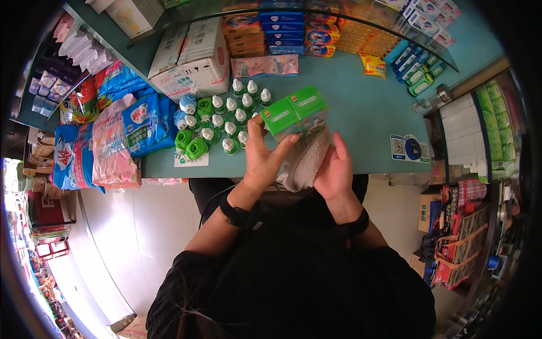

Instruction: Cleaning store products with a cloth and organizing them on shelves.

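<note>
My left hand [264,159] grips a green box pack [296,111] by its near left side, holding it above the green-blue counter [360,127]. Against the pack's right and lower side lies a pale cloth [305,163], with my right hand [336,169] behind it, palm up and fingers partly hidden by the cloth. Left of the pack stand several small clear-green bottles with white caps [230,128]. Beside them are green plastic devices [197,148] and light blue ones [187,103].
Bagged detergent [146,123] fills the counter's left end. A large white carton [190,61] stands behind the bottles. Stacked soap packs [281,31] line the back beneath a glass shelf [372,26]. A yellow packet [373,66], a glass jar [432,100] and a code sticker [409,148] lie to the right.
</note>
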The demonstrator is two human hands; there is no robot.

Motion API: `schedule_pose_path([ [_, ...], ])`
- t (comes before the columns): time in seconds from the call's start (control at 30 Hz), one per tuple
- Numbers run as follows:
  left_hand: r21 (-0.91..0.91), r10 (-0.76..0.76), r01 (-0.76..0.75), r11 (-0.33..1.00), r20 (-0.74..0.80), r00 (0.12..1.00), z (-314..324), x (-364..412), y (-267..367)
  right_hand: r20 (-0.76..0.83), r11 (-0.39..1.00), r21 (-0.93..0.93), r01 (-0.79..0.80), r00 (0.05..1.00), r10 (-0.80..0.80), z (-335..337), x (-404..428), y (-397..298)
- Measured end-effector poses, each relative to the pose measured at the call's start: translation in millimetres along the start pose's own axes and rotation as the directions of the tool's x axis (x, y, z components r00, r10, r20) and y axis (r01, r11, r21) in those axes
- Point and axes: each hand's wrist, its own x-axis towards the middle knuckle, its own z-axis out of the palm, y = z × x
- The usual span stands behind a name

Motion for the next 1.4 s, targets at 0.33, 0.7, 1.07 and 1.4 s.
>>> schedule_pose_path([
  [0.33, -0.619, -0.334, 0.270, 0.737, 0.013, 0.942, 8.8, 5.9, 18.7, 0.387, 0.305, -0.796, 0.522, 0.827, -0.407, 0.7, -3.1, 27.5],
  [0.7, -0.714, -0.452, 0.347, 0.608, 0.048, 0.891, -12.1, 9.4, -1.2, 0.661, -0.249, -0.749, 0.614, 0.715, -0.226, -8.1, 2.0, 5.3],
  [1.07, -0.619, -0.393, 0.522, 0.586, 0.346, 0.852, -29.2, 24.9, 33.6, 0.487, -0.532, -0.815, 0.230, 0.770, -0.413, -81.3, 55.1, -73.2],
  [1.4, -0.226, -0.215, 0.358, 0.906, 0.482, 0.849, -43.3, 50.6, 40.4, 0.372, 0.323, -0.897, 0.304, 0.911, 0.176, 52.7, 36.8, -85.4],
])
